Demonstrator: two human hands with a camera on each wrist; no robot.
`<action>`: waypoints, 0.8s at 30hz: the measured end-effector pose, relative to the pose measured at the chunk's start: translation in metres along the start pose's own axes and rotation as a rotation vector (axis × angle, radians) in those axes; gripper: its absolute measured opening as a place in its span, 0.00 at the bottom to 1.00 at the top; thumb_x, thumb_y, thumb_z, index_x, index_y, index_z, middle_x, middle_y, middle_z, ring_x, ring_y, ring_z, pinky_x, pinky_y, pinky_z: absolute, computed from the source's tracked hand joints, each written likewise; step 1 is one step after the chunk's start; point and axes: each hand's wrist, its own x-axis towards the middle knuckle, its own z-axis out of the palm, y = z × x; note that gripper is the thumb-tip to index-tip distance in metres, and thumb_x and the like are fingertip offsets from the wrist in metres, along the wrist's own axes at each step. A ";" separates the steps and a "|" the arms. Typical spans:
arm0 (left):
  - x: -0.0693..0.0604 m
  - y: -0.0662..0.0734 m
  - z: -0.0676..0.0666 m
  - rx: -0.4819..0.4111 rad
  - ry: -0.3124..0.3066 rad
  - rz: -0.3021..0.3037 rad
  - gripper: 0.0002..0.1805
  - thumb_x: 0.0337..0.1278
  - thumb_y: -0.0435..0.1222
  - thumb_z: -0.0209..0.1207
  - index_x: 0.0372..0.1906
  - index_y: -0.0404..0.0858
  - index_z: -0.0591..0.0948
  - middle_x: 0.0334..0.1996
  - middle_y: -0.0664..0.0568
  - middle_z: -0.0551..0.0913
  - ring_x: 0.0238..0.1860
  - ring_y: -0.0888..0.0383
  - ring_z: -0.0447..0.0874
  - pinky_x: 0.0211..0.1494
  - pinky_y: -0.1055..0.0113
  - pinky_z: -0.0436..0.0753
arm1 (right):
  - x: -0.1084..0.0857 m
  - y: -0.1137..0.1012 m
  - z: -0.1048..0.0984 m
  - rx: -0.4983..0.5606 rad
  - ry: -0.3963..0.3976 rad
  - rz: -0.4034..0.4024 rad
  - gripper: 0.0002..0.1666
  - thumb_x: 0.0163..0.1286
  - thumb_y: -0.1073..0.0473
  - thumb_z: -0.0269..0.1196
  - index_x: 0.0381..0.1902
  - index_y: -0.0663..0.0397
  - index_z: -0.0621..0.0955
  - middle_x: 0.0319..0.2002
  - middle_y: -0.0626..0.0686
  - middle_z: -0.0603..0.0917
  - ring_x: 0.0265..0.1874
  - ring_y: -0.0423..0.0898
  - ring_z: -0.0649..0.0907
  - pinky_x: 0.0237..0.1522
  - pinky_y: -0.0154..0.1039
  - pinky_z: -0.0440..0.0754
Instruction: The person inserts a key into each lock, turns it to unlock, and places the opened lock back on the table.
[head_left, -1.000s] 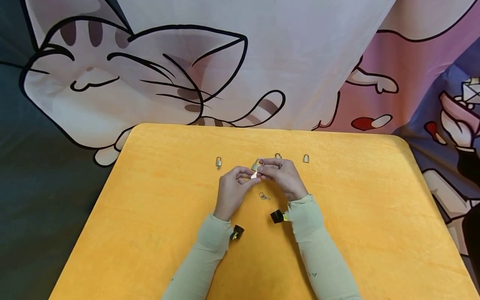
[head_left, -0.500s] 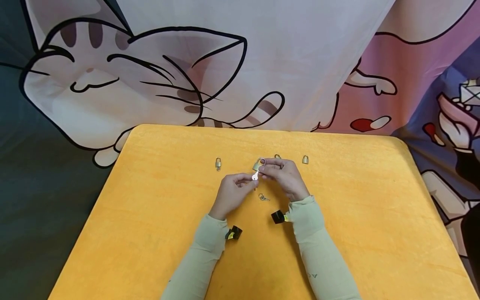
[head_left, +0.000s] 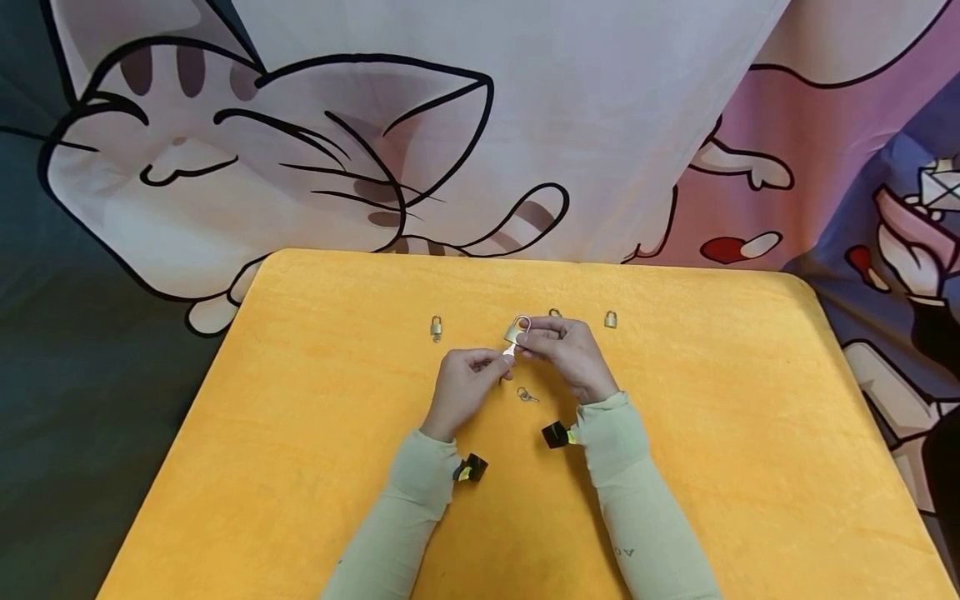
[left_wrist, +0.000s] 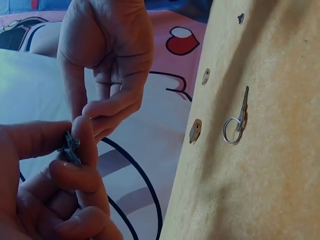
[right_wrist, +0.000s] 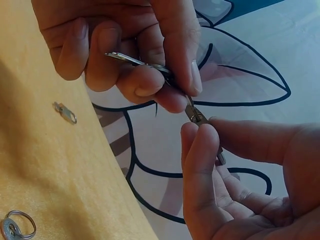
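Thumb and fingers of my right hand (head_left: 573, 354) pinch a small brass padlock (head_left: 514, 333), raised over the table with its shackle upward. My left hand (head_left: 461, 387) grips a silver key (head_left: 509, 350) just below the padlock. In the right wrist view, the key's blade meets the keyhole end of the padlock (right_wrist: 196, 117); how deep it sits is unclear. A second key (right_wrist: 122, 58) sticks out from the left fingers there. In the left wrist view, the fingers partly cover the keys (left_wrist: 71, 148), and the right hand hides the padlock.
On the yellow table (head_left: 300, 417) lies a key on a ring (head_left: 528, 395), below the hands. Farther back lie a padlock (head_left: 437, 327) at left, one partly hidden (head_left: 555, 312) behind the right hand and another (head_left: 611, 319) at right. A printed cloth (head_left: 600, 108) hangs behind.
My left hand has drawn slightly down from the padlock, and its fingers have shifted on the key, the thumb now covering more of its head. My right hand stays nearly still with the padlock.
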 end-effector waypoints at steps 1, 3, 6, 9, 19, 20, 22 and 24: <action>0.000 0.000 0.000 -0.002 0.007 -0.001 0.13 0.66 0.37 0.64 0.34 0.29 0.89 0.23 0.54 0.87 0.20 0.61 0.74 0.25 0.71 0.69 | 0.000 0.000 0.000 0.000 0.002 0.000 0.21 0.67 0.71 0.65 0.57 0.76 0.78 0.42 0.57 0.87 0.37 0.45 0.89 0.50 0.46 0.84; -0.001 0.000 0.002 -0.005 0.019 -0.002 0.13 0.66 0.37 0.64 0.34 0.28 0.89 0.23 0.54 0.87 0.20 0.61 0.74 0.25 0.72 0.69 | 0.000 0.001 0.000 0.006 0.004 -0.002 0.21 0.67 0.71 0.65 0.56 0.77 0.78 0.43 0.57 0.87 0.37 0.45 0.89 0.50 0.45 0.84; -0.001 -0.001 0.003 -0.001 0.037 -0.001 0.13 0.65 0.37 0.64 0.34 0.29 0.89 0.22 0.54 0.87 0.20 0.61 0.74 0.24 0.72 0.68 | -0.001 0.001 0.001 0.020 0.004 -0.007 0.21 0.67 0.71 0.65 0.55 0.78 0.78 0.45 0.58 0.86 0.37 0.46 0.89 0.50 0.45 0.84; -0.002 -0.001 0.005 0.002 0.049 -0.001 0.14 0.65 0.37 0.64 0.32 0.29 0.89 0.22 0.55 0.87 0.19 0.62 0.72 0.24 0.72 0.67 | -0.002 0.002 0.001 0.025 -0.003 -0.014 0.20 0.67 0.70 0.65 0.54 0.79 0.79 0.47 0.59 0.85 0.37 0.46 0.89 0.51 0.45 0.84; -0.002 0.001 0.008 0.021 0.085 0.030 0.14 0.65 0.37 0.64 0.29 0.31 0.90 0.20 0.55 0.86 0.15 0.62 0.67 0.21 0.71 0.63 | -0.002 0.000 0.002 -0.008 0.016 -0.006 0.19 0.67 0.68 0.67 0.52 0.77 0.81 0.46 0.58 0.86 0.35 0.45 0.88 0.46 0.39 0.85; -0.002 0.001 0.008 0.020 0.087 0.030 0.14 0.65 0.37 0.64 0.29 0.31 0.90 0.20 0.55 0.86 0.15 0.62 0.66 0.20 0.71 0.63 | -0.001 0.000 0.001 -0.011 0.017 -0.004 0.19 0.67 0.68 0.67 0.52 0.77 0.81 0.46 0.57 0.86 0.35 0.44 0.88 0.46 0.39 0.85; -0.002 0.000 0.009 0.017 0.090 0.026 0.14 0.65 0.37 0.64 0.29 0.31 0.90 0.20 0.54 0.86 0.14 0.63 0.65 0.20 0.71 0.62 | -0.001 0.000 0.001 -0.015 0.020 0.001 0.18 0.67 0.69 0.66 0.52 0.77 0.81 0.43 0.56 0.86 0.35 0.44 0.88 0.48 0.41 0.85; -0.003 -0.001 0.010 0.011 0.090 0.022 0.14 0.65 0.37 0.64 0.29 0.31 0.90 0.20 0.53 0.86 0.14 0.64 0.64 0.20 0.71 0.62 | -0.002 0.000 0.001 -0.014 0.024 0.007 0.17 0.68 0.70 0.65 0.51 0.77 0.81 0.41 0.55 0.86 0.35 0.44 0.88 0.50 0.45 0.84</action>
